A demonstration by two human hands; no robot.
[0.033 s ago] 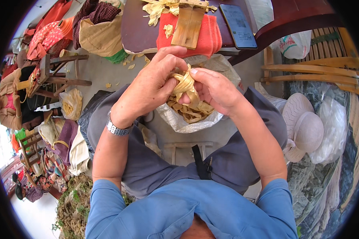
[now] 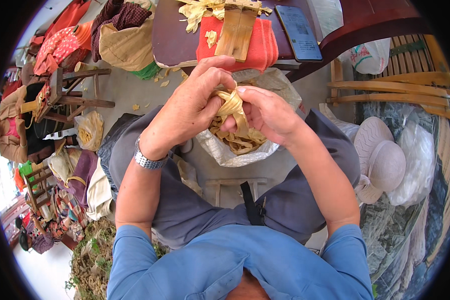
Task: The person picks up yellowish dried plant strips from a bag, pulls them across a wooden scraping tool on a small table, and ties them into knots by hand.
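Between my two hands is a pale yellow, dried-looking pleated strip (image 2: 231, 106), folded and twisted into a small bundle. My left hand (image 2: 197, 102) wraps its fingers around the bundle's left side, with the thumb and index finger near its top. The right hand (image 2: 271, 112) pinches the upper end between thumb and fingertips; its other fingers curl behind the bundle. Below both hands, a white woven sack (image 2: 225, 159) stands open between my knees. Similar yellowish pieces (image 2: 235, 142) lie inside it, partly covered by my hands.
A dark red table (image 2: 175, 40) ahead bears a folded red towel (image 2: 265, 47), a wooden board (image 2: 236, 32), yellow scraps (image 2: 197, 15) and a phone (image 2: 299, 32). Wooden stools (image 2: 80, 97) and bags stand at left. On the right are a brimmed hat (image 2: 385, 160) and a wooden chair (image 2: 395, 87).
Very little differs. My fingers and the yellow strip between them have shifted slightly; both hands keep their hold.
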